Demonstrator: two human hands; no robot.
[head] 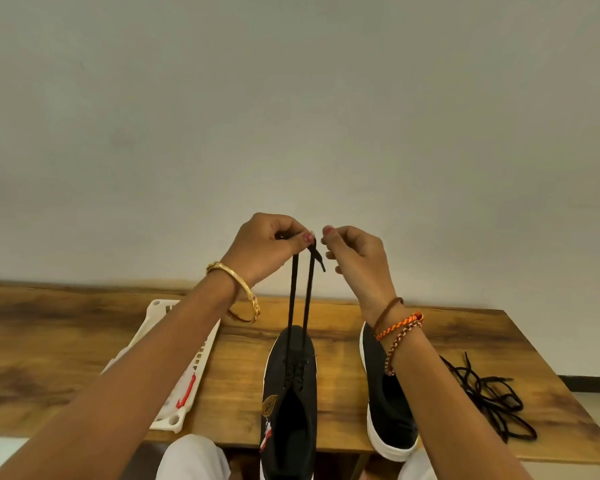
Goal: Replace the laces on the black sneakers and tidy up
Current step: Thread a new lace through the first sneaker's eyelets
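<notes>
Head view, your left hand: raised in the middle of the frame, thumb and fingertips pinching both ends of the black lace together near their tips.
Head view, your right hand: just beside the left, fingers loosely curled; it seems to hold nothing, with one short lace tip hanging between the two hands.
Head view, sneaker being laced: lower centre of the frame, toe pointing away from you, heel overhanging the near edge of the wooden table. The lace runs through the lower eyelets only, and the two strands rise taut to your left hand.
Head view, second sneaker: just to the right of the first, partly behind your right forearm; no lace shows on it from here.
Head view, loose laces: a black tangle on the table at the lower right, well apart from the shoe in hand.
Head view, white tray: lower left, partly under your left forearm, with red marks on it.
Step in hand, as I judge it: you are evening the two ends before threading higher.
How to do it well: keep both strands pulled straight up with equal tension, compare the tips side by side, and slide the lace through the bottom eyelets until they match. Steady the shoe so it does not tip off the edge.
Progress: early; upper eyelets, the second sneaker and the tidying remain.
</notes>
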